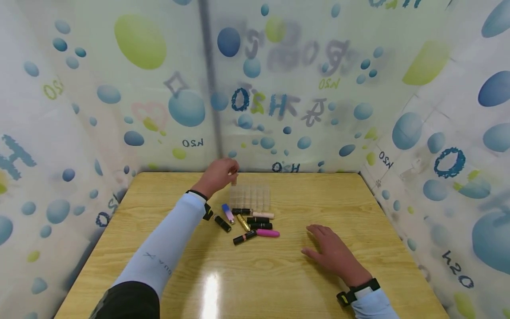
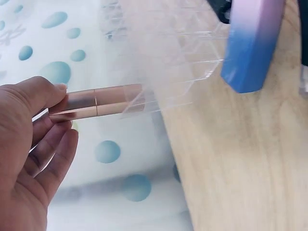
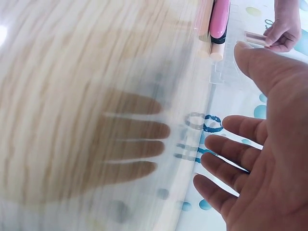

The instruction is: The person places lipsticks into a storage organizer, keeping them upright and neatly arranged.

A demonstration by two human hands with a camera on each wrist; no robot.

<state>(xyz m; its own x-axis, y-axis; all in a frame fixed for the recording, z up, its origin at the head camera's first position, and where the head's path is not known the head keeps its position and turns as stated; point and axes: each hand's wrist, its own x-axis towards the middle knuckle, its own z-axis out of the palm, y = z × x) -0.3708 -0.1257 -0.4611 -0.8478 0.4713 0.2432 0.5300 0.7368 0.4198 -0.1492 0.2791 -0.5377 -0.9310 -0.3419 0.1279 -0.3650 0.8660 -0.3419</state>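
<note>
Left hand, nearest the left-wrist camera, pinches a coppery tube, centre-left of frame: probably light, stiff, slippery, best held by its free end. Right hand: fingers apart.

Patterned sheet behind desk: "H2O" repeated, centre one looks mirror-reversed; left of desk, big "H"; right of desk, big "O", plus smaller "H2O" lower down; grey lettering above desk's far edge too faint to read; left sleeve over desk: dark print, roughly "OUA", rest unclear.
</note>
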